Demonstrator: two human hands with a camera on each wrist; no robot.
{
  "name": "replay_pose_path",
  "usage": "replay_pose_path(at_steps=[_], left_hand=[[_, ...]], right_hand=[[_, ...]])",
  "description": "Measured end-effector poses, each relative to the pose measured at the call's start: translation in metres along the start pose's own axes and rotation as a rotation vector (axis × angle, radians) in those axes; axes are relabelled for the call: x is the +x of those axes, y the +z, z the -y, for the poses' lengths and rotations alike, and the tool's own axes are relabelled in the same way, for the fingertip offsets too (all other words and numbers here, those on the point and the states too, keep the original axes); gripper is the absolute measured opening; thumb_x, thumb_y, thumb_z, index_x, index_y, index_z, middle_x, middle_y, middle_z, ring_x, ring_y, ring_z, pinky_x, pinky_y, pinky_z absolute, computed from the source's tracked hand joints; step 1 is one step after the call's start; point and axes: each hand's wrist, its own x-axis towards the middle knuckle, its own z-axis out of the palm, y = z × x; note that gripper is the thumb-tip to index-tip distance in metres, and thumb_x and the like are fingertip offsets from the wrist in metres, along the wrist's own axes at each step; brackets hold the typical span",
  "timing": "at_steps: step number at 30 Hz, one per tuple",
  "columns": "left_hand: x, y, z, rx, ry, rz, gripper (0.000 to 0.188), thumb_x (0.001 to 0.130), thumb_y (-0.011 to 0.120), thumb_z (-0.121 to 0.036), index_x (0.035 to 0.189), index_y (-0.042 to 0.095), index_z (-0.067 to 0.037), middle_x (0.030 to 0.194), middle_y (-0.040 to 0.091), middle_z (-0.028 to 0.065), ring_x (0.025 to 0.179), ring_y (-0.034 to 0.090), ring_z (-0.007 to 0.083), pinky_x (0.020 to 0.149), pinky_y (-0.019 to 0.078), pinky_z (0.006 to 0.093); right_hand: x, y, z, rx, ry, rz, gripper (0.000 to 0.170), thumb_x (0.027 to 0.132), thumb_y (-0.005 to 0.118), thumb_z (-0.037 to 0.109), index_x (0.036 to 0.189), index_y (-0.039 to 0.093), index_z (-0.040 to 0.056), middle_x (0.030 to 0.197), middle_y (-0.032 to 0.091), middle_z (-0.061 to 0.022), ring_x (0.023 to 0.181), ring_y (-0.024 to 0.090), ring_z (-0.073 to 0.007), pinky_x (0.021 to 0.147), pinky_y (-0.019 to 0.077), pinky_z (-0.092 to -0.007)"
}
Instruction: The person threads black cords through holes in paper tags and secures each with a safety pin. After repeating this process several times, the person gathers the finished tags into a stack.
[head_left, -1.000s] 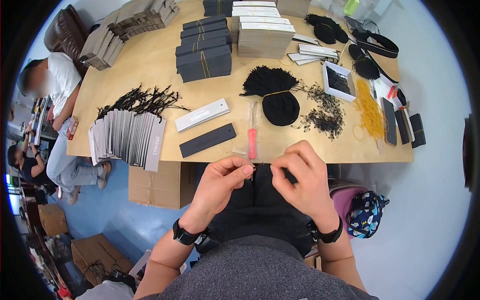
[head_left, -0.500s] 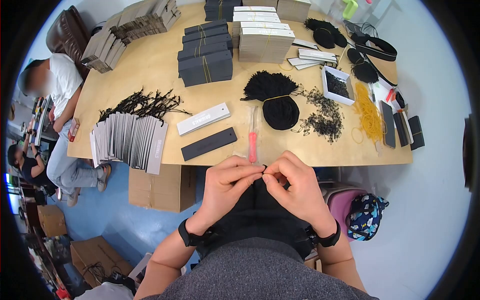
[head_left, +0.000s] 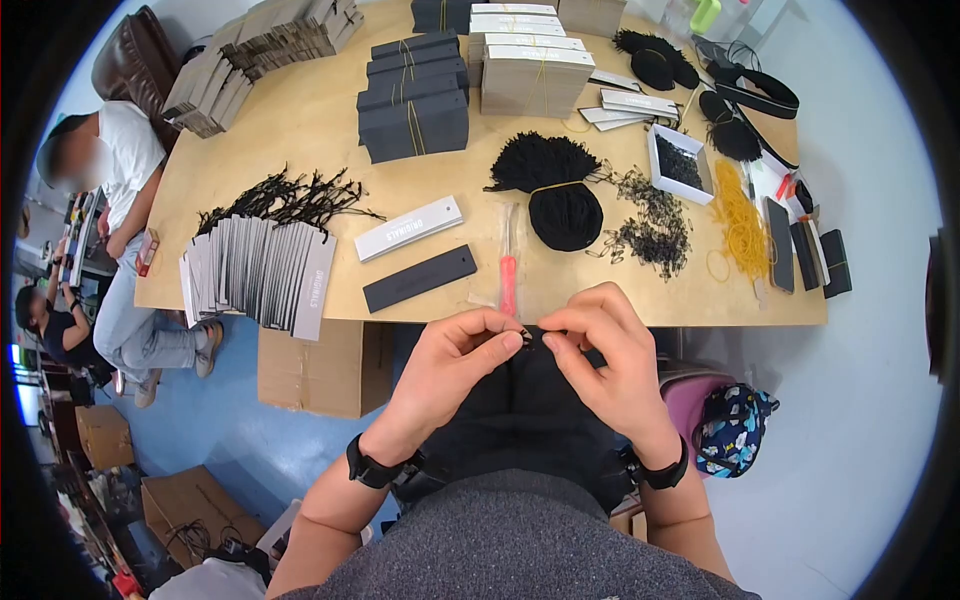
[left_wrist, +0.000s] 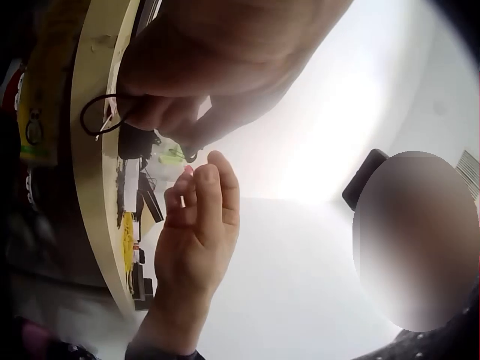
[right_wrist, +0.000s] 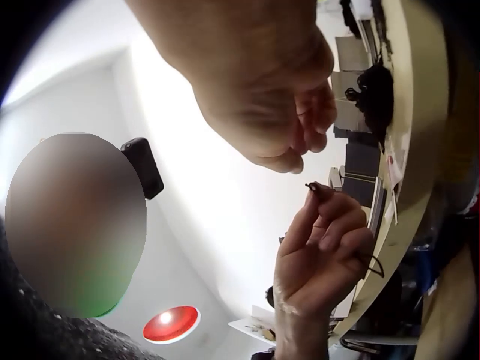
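My left hand [head_left: 445, 360] pinches a thin black cord [right_wrist: 313, 186] between thumb and forefinger, just off the table's front edge. The cord's short end sticks out at the fingertips, and a loop of it hangs out behind the curled fingers in both wrist views. My right hand [head_left: 610, 365] is held opposite, a small gap away from the cord. Its thumb and forefinger are bent loosely with space between them, and nothing shows in its fingers in the left wrist view [left_wrist: 199, 232].
On the table [head_left: 650, 305] lie a pink-handled tool [head_left: 508, 285], a black cord bundle [head_left: 565, 215], loose black clips [head_left: 650, 230], yellow rubber bands [head_left: 738, 225], a grey tag [head_left: 420, 278], a white tag [head_left: 410, 228] and a row of corded tags [head_left: 255, 275]. A person [head_left: 130, 160] sits at left.
Half a second ago both hands' fingertips met at the cord. The right hand has since drawn back to the right, while the left still holds the cord.
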Motion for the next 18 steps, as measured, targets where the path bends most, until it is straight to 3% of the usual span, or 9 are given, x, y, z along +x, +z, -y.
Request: replay_pose_path(at_steps=[2, 3, 5, 10, 16, 18], left_hand=[[0.000, -0.001, 0.000, -0.010, -0.015, 0.028, 0.013, 0.096, 0.066, -0.006, 0.105, 0.070, 0.002, 0.098, 0.069, 0.0014, 0.092, 0.060, 0.0062, 0.084, 0.0479, 0.0215], [0.000, -0.002, 0.000, -0.017, -0.027, 0.059, 0.013, 0.096, 0.066, -0.006, 0.105, 0.070, 0.002, 0.099, 0.069, 0.0019, 0.091, 0.061, 0.0061, 0.084, 0.0481, 0.0212], [-0.001, -0.003, 0.000, -0.016, -0.044, 0.061, 0.014, 0.095, 0.067, -0.006, 0.105, 0.070, 0.002, 0.097, 0.069, 0.0012, 0.090, 0.061, 0.0060, 0.083, 0.0484, 0.0212], [-0.003, -0.011, 0.000, 0.016, -0.152, 0.035, 0.016, 0.094, 0.070, -0.008, 0.105, 0.071, 0.003, 0.092, 0.070, -0.0003, 0.082, 0.060, 0.0052, 0.074, 0.0480, 0.0203], [-0.003, 0.001, 0.003, 0.107, -0.042, -0.019, 0.016, 0.091, 0.072, -0.010, 0.101, 0.072, 0.002, 0.084, 0.068, -0.0006, 0.071, 0.056, 0.0050, 0.060, 0.0421, 0.0209], [-0.007, 0.008, -0.002, 0.792, 0.247, -0.117, 0.007, 0.088, 0.069, -0.002, 0.095, 0.070, 0.000, 0.078, 0.060, -0.0012, 0.065, 0.048, 0.0039, 0.057, 0.0378, 0.0213]], right_hand=[[0.003, -0.001, -0.006, -0.206, -0.305, 0.015, 0.019, 0.079, 0.074, 0.001, 0.097, 0.069, 0.0041, 0.092, 0.058, -0.0063, 0.072, 0.060, -0.0207, 0.063, 0.0486, -0.0310], [0.005, -0.002, -0.007, -0.204, -0.301, 0.016, 0.019, 0.079, 0.074, 0.001, 0.097, 0.069, 0.0041, 0.092, 0.058, -0.0063, 0.072, 0.060, -0.0207, 0.063, 0.0486, -0.0310], [0.010, -0.004, -0.008, -0.355, -0.483, 0.114, 0.023, 0.075, 0.073, 0.001, 0.097, 0.069, 0.0054, 0.092, 0.058, -0.0061, 0.077, 0.060, -0.0243, 0.068, 0.0483, -0.0345], [0.007, -0.002, -0.005, -0.396, -0.471, 0.116, 0.023, 0.072, 0.075, 0.004, 0.095, 0.069, 0.0047, 0.089, 0.058, -0.0044, 0.079, 0.059, -0.0232, 0.071, 0.0462, -0.0347], [0.003, 0.002, -0.014, -0.501, -0.506, 0.128, 0.023, 0.071, 0.075, 0.006, 0.092, 0.067, 0.0037, 0.086, 0.057, -0.0040, 0.078, 0.059, -0.0230, 0.071, 0.0457, -0.0354], [0.004, 0.004, -0.017, -0.548, -0.509, 0.148, 0.022, 0.071, 0.075, 0.006, 0.091, 0.067, 0.0037, 0.085, 0.057, -0.0041, 0.078, 0.059, -0.0232, 0.071, 0.0456, -0.0357]])
